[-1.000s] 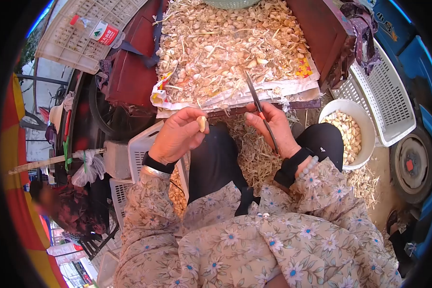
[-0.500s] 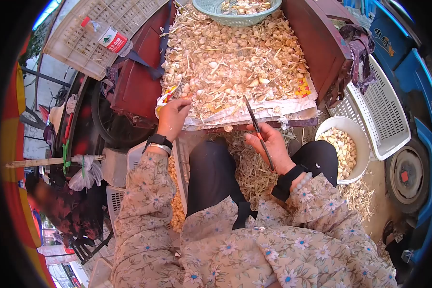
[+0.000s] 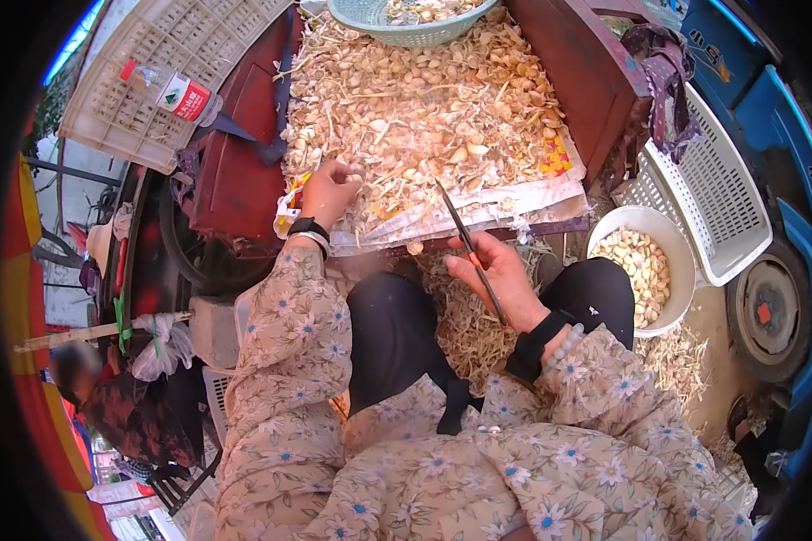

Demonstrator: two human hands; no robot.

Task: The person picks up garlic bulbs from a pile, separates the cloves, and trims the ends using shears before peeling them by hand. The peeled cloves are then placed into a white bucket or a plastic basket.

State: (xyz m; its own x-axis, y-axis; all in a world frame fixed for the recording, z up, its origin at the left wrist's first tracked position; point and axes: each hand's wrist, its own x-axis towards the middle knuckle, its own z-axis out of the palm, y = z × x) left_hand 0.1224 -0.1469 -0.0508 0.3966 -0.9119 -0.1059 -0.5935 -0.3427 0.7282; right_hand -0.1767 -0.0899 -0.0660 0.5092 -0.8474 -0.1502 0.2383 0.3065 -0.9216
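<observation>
My left hand (image 3: pixel 331 191) is over the near left edge of a heap of garlic cloves and dry skins (image 3: pixel 415 108). Its thumb and fingers pinch a small pale garlic clove (image 3: pixel 355 179). A slim dark knife (image 3: pixel 464 236) with an orange mark lies in my right hand (image 3: pixel 503 278), the fingers wrapped round its handle. The blade points up and left, its tip close to the near edge of the heap. White sheeting (image 3: pixel 514 200) shows beneath the heap along this edge.
A teal basket (image 3: pixel 415 34) sits at the heap's far side. To the right, a white bucket (image 3: pixel 684 270) holds peeled cloves beside a white crate (image 3: pixel 726 180) and a blue vehicle (image 3: pixel 798 216). At left are a plastic bottle (image 3: pixel 176 93), a beige crate (image 3: pixel 108 117) and another person (image 3: pixel 144 406).
The whole view has shifted slightly. My left hand has moved a little further over the heap, its fingers now pinched. My right hand still grips the knife in nearly the same pose.
</observation>
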